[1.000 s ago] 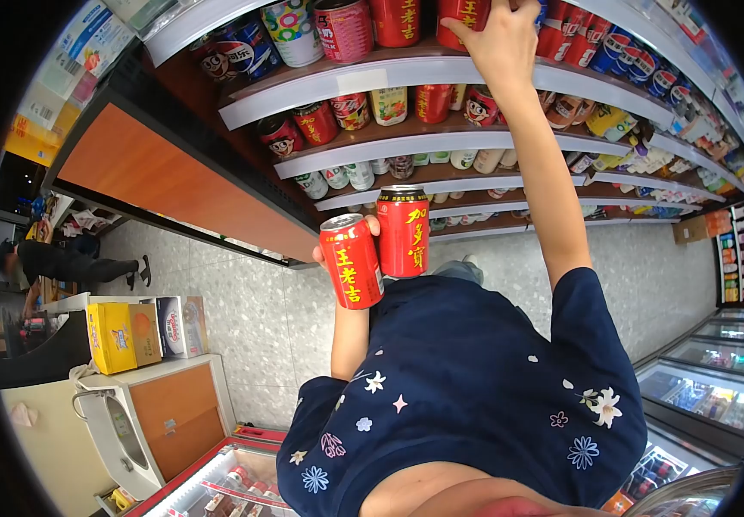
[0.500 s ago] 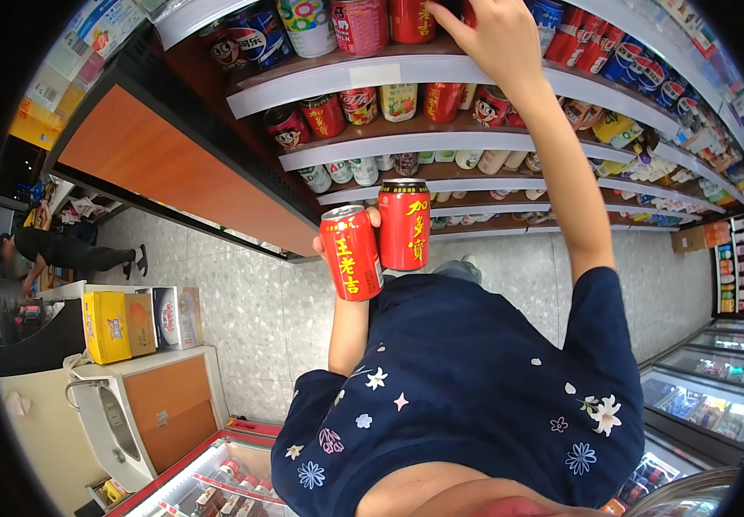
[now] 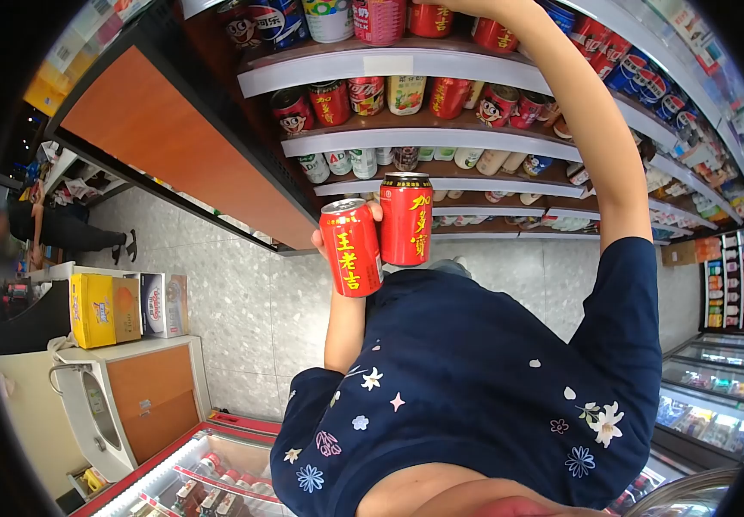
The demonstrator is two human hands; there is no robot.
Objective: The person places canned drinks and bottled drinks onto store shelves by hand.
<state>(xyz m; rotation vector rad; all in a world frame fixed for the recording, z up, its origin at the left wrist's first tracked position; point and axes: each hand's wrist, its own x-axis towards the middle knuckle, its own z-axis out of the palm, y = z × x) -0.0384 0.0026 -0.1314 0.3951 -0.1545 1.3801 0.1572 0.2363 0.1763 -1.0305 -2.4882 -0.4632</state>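
Observation:
My left hand (image 3: 319, 244) is closed around two red drink cans in front of my chest. The nearer red can (image 3: 351, 254) has a silver lid and yellow characters; the other red can (image 3: 406, 222) has a black rim and stands upright just right of it. A fingertip shows between them, while the cans hide most of the other fingers. My right hand (image 3: 475, 7) reaches over the top shelf at the upper edge of the picture, close to a red can (image 3: 431, 21). Its fingers are cut off there, so what it touches cannot be seen.
Shelves (image 3: 389, 67) packed with drinks run across the front. A wooden panel (image 3: 174, 121) closes their left end. At left stand a sink (image 3: 100, 418) and boxes (image 3: 92, 308); a person in dark clothes (image 3: 62, 226) is beyond. A glass-topped cooler (image 3: 217, 457) lies at lower left.
My right hand has moved up and left, partly out of the picture, and the arm has swung outward. Another red can shows on the top shelf. My left hand keeps both cans.

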